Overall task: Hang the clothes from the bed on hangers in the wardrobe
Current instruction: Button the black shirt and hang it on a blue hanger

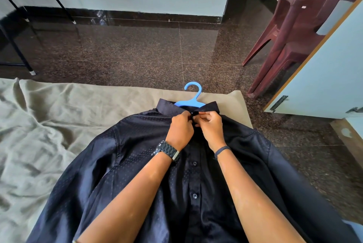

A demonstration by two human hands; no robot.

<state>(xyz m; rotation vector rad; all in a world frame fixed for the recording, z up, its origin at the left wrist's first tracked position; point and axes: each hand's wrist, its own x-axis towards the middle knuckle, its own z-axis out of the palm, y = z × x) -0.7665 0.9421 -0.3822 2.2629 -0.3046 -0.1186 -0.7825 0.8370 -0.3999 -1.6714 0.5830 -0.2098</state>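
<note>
A dark navy dotted shirt (125, 164) lies face up on the bed's olive sheet (39, 124), its collar toward the bed's far edge. A blue plastic hanger (193, 95) sits inside the shirt; only its hook and neck stick out above the collar. My left hand (181, 128), with a black watch on the wrist, pinches the shirt's placket just below the collar. My right hand (209, 124) pinches the opposite edge at the top button. The two hands meet fingertip to fingertip. The hanger's arms are hidden under the fabric.
Dark speckled floor tiles (137, 50) lie beyond the bed. Stacked maroon plastic chairs (294, 18) stand at the right. A pale blue wardrobe door (324, 77) with a wood edge hangs at the far right. A black metal stand's legs (21, 50) are at the left.
</note>
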